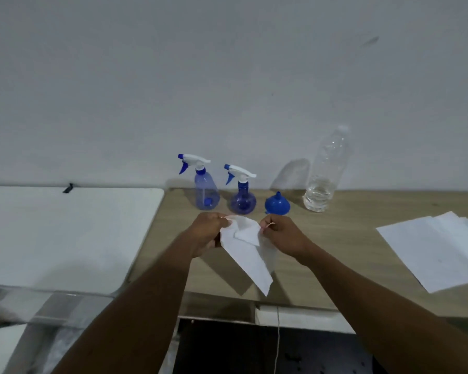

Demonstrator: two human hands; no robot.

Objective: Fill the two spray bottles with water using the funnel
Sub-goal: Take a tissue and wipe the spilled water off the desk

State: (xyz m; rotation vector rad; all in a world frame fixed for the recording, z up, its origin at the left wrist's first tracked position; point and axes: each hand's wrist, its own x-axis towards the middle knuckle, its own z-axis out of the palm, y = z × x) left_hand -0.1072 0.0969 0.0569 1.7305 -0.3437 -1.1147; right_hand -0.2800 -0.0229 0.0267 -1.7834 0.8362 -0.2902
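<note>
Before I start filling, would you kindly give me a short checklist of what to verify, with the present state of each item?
1. Hands free: not ok. The left hand and the right hand both pinch a white sheet.
2. Spray heads removed: not ok. The tall spray bottle and the round spray bottle are both closed by their trigger heads.
3. Bottles upright: ok.
4. Funnel at hand: ok. The funnel rests mouth down on the table, beside the round spray bottle.
5. Enough water: cannot tell. The water bottle holds water only near its bottom.
</note>
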